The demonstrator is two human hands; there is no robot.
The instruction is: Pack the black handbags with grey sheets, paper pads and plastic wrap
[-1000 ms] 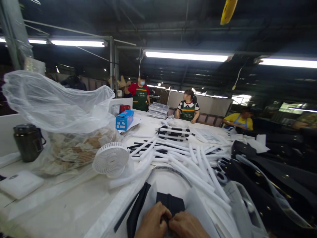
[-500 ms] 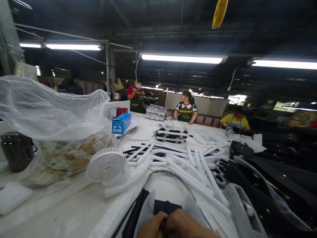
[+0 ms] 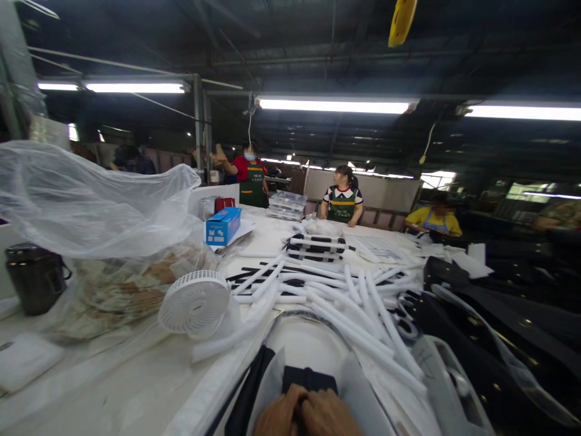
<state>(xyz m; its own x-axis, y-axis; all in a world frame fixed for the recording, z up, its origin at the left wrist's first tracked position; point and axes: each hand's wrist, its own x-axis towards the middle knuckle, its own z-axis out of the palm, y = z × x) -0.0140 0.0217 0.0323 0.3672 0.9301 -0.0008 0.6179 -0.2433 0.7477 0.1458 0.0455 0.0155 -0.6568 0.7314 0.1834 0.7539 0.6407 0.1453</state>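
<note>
At the bottom middle, my left hand (image 3: 279, 416) and my right hand (image 3: 331, 415) are side by side, fingers curled and tips almost meeting. Both are closed on a black piece of material (image 3: 309, 379), which shows just beyond the knuckles; what lies between the fingertips is hidden. A curved whitish sheet (image 3: 363, 381) rises around the hands, with a folded black strip (image 3: 247, 393) along its left side. In front of them stands a clear-edged hoop shape (image 3: 313, 313) with white inside.
White foam tubes (image 3: 354, 327) and black strips are heaped ahead. A white fan (image 3: 195, 303), plastic bag (image 3: 100, 200), dark flask (image 3: 34, 278) and blue box (image 3: 222, 226) stand left. Scissors (image 3: 406, 324), a grey tape dispenser (image 3: 449, 381) and black bags (image 3: 499, 339) lie right. Co-workers are beyond the table.
My hands stay at the same place on the black material, with the right hand shifted slightly left and lower. The co-worker in red at the back has stretched an arm out to the left.
</note>
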